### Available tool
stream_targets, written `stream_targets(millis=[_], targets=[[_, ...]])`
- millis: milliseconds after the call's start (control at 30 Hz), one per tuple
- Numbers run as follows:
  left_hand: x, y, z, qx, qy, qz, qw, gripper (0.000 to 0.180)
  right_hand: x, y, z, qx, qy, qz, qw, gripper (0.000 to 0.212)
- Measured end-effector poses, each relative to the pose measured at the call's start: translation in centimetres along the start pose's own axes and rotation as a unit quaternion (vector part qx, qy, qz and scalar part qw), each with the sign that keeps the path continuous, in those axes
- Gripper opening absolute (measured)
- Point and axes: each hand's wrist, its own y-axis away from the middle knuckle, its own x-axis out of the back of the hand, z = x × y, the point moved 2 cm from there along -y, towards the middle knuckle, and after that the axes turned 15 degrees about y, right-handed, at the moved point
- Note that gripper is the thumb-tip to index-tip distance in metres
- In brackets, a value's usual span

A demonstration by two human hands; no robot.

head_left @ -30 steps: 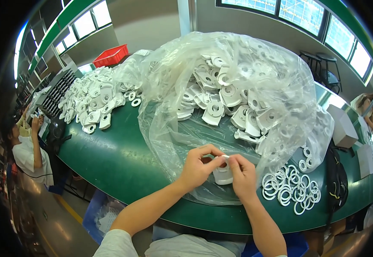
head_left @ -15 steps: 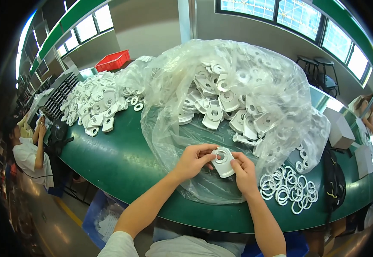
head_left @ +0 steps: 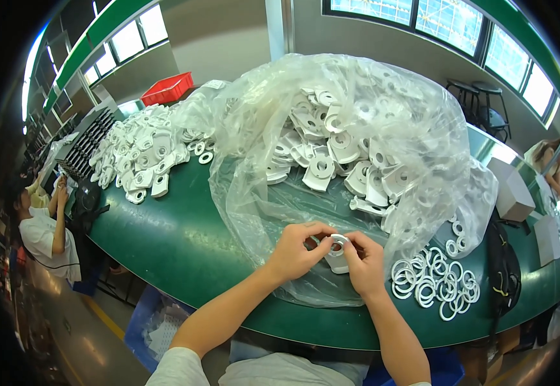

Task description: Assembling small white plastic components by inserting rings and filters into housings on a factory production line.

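Over the near side of the table, both my hands hold one white plastic part point(head_left: 338, 264), a flat plate with a round opening at its top. My left hand point(head_left: 299, 251) pinches it from the left, thumb and forefinger at the round end. My right hand point(head_left: 365, 259) grips the opposite side with its thumb on the face. My fingers cover much of the part. Beneath them spreads a transparent plastic bag point(head_left: 247, 225), with many similar white parts point(head_left: 321, 168) heaped inside. Right of my right hand lies a pile of loose white rings point(head_left: 424, 286).
Another heap of white parts point(head_left: 141, 154) sits at the left of the green table point(head_left: 145, 228). Behind it is a red bin point(head_left: 167, 89). White boxes point(head_left: 510, 190) and a black bag point(head_left: 502, 270) stand at the right. A blue bin point(head_left: 141, 328) sits below the front edge.
My fingers have closed in around the part's round end, and the part has tilted so less of its face shows. Both hands stay in nearly the same place.
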Motion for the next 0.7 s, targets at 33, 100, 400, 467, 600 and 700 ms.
stream_targets(millis=[33,100,400,467,600,700], targets=[[0.0,0.1,0.1,-0.016,-0.012,0.008,1.0,0.017,0.0,0.1,-0.2,-0.001,0.0,0.0,1.0,0.013],[0.0,0.1,0.2,-0.021,-0.016,0.013,1.0,0.016,0.0,0.2,-0.6,-0.007,0.021,-0.007,1.0,0.013],[-0.3,0.3,0.9,-0.057,-0.042,0.031,0.997,0.012,0.1,0.4,-1.5,0.029,0.067,0.017,0.997,0.013],[-0.2,0.5,0.9,-0.064,-0.04,0.03,0.997,0.013,0.3,0.4,-1.7,0.02,0.068,0.0,0.997,0.014],[-0.1,0.3,-0.4,0.008,0.041,0.046,0.998,0.014,0.0,0.1,-1.3,-0.024,-0.046,-0.05,0.997,0.017],[0.0,0.1,-0.8,0.067,0.158,0.06,0.983,0.016,0.0,0.1,0.5,-0.09,-0.15,-0.045,0.983,0.021]])
